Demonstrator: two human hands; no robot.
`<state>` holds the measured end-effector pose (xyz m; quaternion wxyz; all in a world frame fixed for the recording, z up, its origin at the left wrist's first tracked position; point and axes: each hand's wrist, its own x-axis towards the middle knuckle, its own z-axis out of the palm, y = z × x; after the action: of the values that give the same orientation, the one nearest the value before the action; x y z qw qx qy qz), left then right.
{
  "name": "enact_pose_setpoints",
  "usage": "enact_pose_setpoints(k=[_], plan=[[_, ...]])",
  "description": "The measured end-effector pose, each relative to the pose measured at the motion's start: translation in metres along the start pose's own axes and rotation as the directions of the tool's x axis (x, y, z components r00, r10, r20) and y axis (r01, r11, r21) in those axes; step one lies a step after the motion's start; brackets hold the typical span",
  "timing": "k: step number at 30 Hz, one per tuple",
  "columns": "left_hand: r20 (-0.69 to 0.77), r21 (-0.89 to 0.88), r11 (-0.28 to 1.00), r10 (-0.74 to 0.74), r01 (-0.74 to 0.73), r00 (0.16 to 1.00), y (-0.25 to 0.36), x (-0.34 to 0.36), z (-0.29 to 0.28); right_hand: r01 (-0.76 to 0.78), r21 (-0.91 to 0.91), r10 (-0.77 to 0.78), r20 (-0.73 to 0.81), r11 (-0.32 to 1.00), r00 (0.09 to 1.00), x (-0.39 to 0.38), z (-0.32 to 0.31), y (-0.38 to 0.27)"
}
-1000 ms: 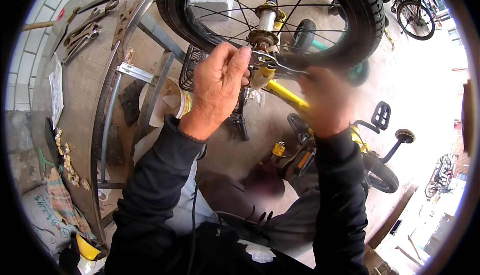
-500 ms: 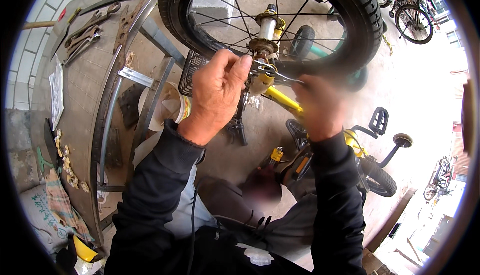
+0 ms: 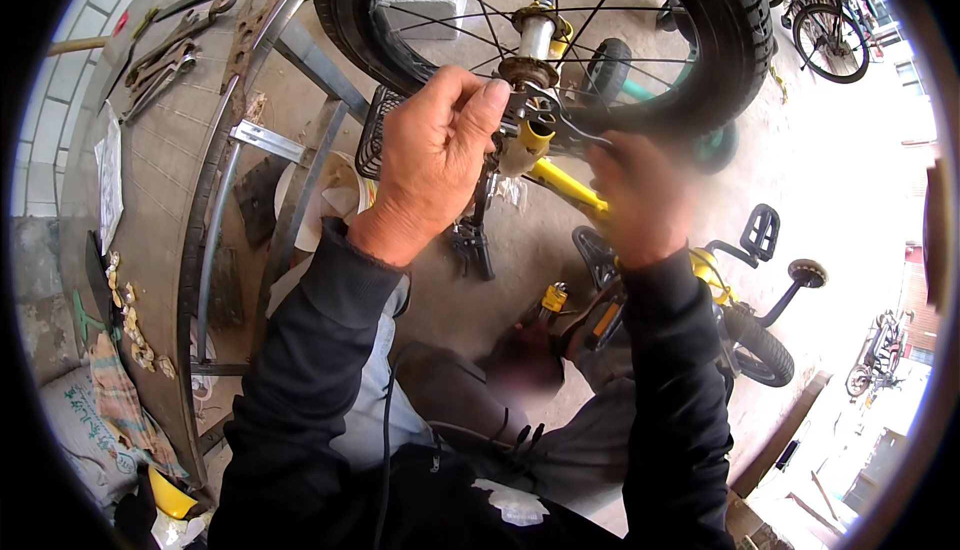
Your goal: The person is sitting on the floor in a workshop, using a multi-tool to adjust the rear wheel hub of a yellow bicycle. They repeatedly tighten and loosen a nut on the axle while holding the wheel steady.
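Note:
Above my hands stands a bicycle wheel (image 3: 745, 60) with a black tyre. Its silver hub (image 3: 538, 38) has a rusty lower end. My left hand (image 3: 430, 165) is closed, thumb against forefinger, beside that end; what it pinches is mostly hidden. Right by the thumb shows a dark metal bracket (image 3: 528, 105) with holes. From it a thin curved metal rod (image 3: 578, 130) runs to my right hand (image 3: 645, 200), which is curled at the rod's end and smeared by motion. Just below the bracket is a yellow bicycle frame tube (image 3: 565, 185).
To the left, a worn table (image 3: 160, 190) bears wrenches (image 3: 165, 70) and other hand tools. A white bucket (image 3: 335, 200) and a black basket (image 3: 375, 135) stand beside it. Pedals (image 3: 762, 232) and a small wheel (image 3: 757, 347) lie to the right, and a grey block (image 3: 425, 0) lies behind the spokes.
My left hand has risen slightly, together with the hub end and bracket. More of the bracket's holes and the yellow tube end show. The right hand has shifted slightly upward, still blurred.

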<state>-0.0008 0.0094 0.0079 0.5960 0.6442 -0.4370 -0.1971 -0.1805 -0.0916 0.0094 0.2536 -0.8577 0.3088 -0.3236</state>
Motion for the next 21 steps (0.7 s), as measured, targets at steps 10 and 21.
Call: enact_pose_setpoints(k=[10,21], plan=[[-0.02,0.053,0.998,0.027,-0.026,0.999,-0.006,0.006,0.002,-0.079,0.064,0.079,0.004,0.995,0.997,0.001,0.009,0.003],[-0.061,0.123,0.986,0.117,-0.109,0.991,-0.007,0.01,0.003,0.066,0.006,-0.066,-0.049,0.998,0.997,0.001,0.011,0.007]])
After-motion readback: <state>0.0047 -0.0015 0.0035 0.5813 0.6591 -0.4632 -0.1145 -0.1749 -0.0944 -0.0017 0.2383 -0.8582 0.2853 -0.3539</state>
